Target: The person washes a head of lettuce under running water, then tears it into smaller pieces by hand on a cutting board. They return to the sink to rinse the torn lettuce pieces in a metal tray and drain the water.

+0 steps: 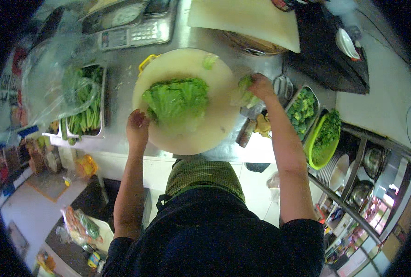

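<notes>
Green leafy lettuce [179, 98] lies in a pile on a round, pale cutting board [188, 142]. My left hand [139, 121] is at the board's left edge, close to the pile, fingers loosely curled; whether it touches a leaf cannot be told. Off the board's right side, my right hand [260, 86] holds a blurred bunch of lettuce leaves [247, 90]. A small leaf piece [210, 61] rests near the board's far edge. The wooden handle of a knife or cleaver [247, 132] shows below my right hand, its blade not clearly seen.
Right of my forearm stand a metal tray of broccoli [301, 110] and a green basket of leafy herbs [325, 140]. A metal container of long-stemmed greens [86, 119] stands left under clear plastic. A digital scale [132, 36] and a rectangular cutting board [247, 20] lie beyond.
</notes>
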### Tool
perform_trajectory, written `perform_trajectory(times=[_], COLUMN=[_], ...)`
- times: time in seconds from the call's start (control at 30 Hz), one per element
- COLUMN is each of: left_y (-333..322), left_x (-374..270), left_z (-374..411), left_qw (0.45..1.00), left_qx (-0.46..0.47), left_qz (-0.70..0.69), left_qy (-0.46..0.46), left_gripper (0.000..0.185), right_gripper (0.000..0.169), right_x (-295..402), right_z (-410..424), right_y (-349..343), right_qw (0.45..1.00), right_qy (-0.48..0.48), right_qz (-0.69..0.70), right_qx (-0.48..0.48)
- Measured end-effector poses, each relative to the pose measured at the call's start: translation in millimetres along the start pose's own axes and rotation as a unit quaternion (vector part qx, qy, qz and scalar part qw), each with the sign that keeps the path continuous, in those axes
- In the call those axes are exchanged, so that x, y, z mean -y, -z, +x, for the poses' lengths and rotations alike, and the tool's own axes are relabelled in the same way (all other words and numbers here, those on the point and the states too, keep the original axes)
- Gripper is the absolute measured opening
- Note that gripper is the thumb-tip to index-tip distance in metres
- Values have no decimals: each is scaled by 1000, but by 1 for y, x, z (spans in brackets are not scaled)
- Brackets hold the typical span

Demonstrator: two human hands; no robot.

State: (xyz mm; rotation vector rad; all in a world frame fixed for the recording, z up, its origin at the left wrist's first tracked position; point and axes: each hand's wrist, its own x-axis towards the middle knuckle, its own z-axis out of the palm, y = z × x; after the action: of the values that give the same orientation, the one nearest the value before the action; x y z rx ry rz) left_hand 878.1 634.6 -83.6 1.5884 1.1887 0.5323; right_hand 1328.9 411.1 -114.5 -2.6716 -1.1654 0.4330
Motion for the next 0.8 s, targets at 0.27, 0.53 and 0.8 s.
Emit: perform_trajectory(times=[0.27,0.53,0.8], left_y=[-18,-21,-32], left_x=[-11,14,23], left_z=[-53,-77,-68], left_qw=[999,996,998], left_qx=[-7,5,-39], left_qz=[-49,-55,-22], left_qy=[18,70,40], left_gripper=[39,43,44], right_gripper=[10,24,37], right_x=[17,126,182], right_z=[-50,-112,-86], right_y=[62,87,2], right_qw=[934,806,945], right_qy=[2,21,-13], right_qz=[349,572,315], right_qx=[81,149,-89])
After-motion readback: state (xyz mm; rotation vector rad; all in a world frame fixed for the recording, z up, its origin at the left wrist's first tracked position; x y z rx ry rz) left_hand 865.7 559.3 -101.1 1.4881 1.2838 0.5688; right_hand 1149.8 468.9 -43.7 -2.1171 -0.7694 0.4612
